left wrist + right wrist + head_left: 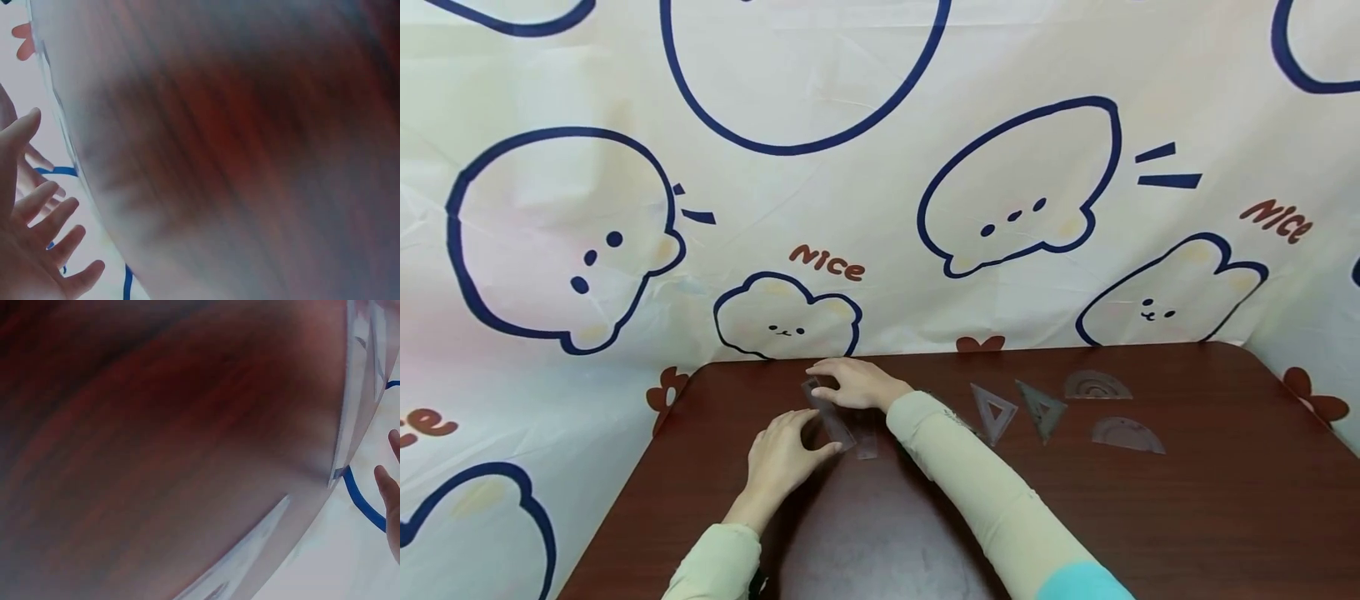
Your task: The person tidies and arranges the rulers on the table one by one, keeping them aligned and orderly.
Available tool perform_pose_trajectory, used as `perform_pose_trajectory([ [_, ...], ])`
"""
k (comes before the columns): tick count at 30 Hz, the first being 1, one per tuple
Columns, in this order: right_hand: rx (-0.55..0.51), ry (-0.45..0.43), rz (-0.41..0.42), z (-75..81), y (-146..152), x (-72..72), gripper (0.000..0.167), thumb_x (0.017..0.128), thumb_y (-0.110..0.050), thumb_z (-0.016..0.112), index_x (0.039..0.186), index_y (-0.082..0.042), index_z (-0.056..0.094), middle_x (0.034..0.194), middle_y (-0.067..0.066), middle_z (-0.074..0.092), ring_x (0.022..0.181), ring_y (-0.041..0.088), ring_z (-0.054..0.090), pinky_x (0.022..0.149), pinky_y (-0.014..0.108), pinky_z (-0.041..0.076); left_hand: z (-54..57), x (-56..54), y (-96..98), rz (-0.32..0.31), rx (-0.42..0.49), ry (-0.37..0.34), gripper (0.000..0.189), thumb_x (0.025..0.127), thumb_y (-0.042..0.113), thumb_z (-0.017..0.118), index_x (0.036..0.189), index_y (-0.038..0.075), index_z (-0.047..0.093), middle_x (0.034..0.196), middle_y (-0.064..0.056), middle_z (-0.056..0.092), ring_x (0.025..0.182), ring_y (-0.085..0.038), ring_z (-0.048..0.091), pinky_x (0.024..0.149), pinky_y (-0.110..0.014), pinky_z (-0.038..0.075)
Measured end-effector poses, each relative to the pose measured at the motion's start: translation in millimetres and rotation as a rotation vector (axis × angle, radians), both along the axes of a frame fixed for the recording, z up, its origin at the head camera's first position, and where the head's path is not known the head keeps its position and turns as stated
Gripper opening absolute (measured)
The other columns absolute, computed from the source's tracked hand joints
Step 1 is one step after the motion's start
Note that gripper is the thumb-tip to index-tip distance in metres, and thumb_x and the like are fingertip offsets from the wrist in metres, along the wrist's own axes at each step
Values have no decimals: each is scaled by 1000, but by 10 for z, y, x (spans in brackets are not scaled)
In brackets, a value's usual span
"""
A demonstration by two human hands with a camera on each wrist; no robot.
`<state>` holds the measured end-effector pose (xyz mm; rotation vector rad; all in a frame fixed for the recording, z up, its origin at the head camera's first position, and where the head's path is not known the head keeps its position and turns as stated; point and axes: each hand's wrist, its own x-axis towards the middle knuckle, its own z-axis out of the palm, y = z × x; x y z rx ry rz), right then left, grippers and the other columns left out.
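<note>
A clear ruler (835,421) lies slanted on the brown table, between my two hands. My left hand (781,454) is at its near left side, thumb reaching toward its lower end and fingers toward its middle. In the left wrist view, the left hand (37,244) has its fingers spread, with nothing between them. My right hand (859,383) is at the ruler's far end, fingers and thumb apart around that end. Only part of the right hand (390,506) shows in the right wrist view. A second clear strip (867,440) lies just right of the ruler.
Right of my right arm lie a clear set square (987,417) and a greenish set square (1037,408). Farther right are two clear protractors (1097,392), one behind the other. A patterned cloth (880,217) hangs behind the table (1225,500).
</note>
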<state>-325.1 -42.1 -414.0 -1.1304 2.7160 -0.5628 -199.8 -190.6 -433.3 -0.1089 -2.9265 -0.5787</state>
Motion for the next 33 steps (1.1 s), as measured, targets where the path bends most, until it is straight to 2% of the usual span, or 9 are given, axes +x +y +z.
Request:
perform_pose_trajectory([
  [2, -2, 11, -6, -83, -46, -85, 51, 103, -47, 48, 150, -26, 46, 153, -4, 41, 140, 15, 37, 112, 36, 33, -7, -8, 2, 2, 6, -2, 63, 81, 46, 79, 130, 10, 64, 133, -12, 60, 130, -35, 48, 101, -61, 36],
  [18, 25, 4, -72, -133, -158, -237, 42, 102, -35, 56, 142, -22, 56, 148, -3, 48, 135, 17, 44, 108, 37, 38, 16, -114, 26, 32, 19, -38, 62, 79, 47, 81, 126, 10, 67, 130, -15, 60, 125, -36, 49, 98, -61, 38],
  [27, 57, 14, -68, -169, -230, -271, 40, 102, -31, 56, 140, -19, 57, 148, -1, 47, 137, 18, 42, 109, 35, 36, -7, -137, 80, 21, 5, -67, 65, 75, 47, 84, 126, 10, 67, 130, -15, 59, 124, -36, 49, 97, -59, 39],
  [33, 92, 3, -88, -238, -279, -270, 42, 102, -34, 56, 142, -20, 55, 150, 0, 44, 137, 18, 42, 108, 35, 37, -39, -128, 79, 2, -8, -74, 66, 73, 50, 84, 124, 11, 68, 128, -13, 59, 122, -35, 50, 95, -58, 41],
])
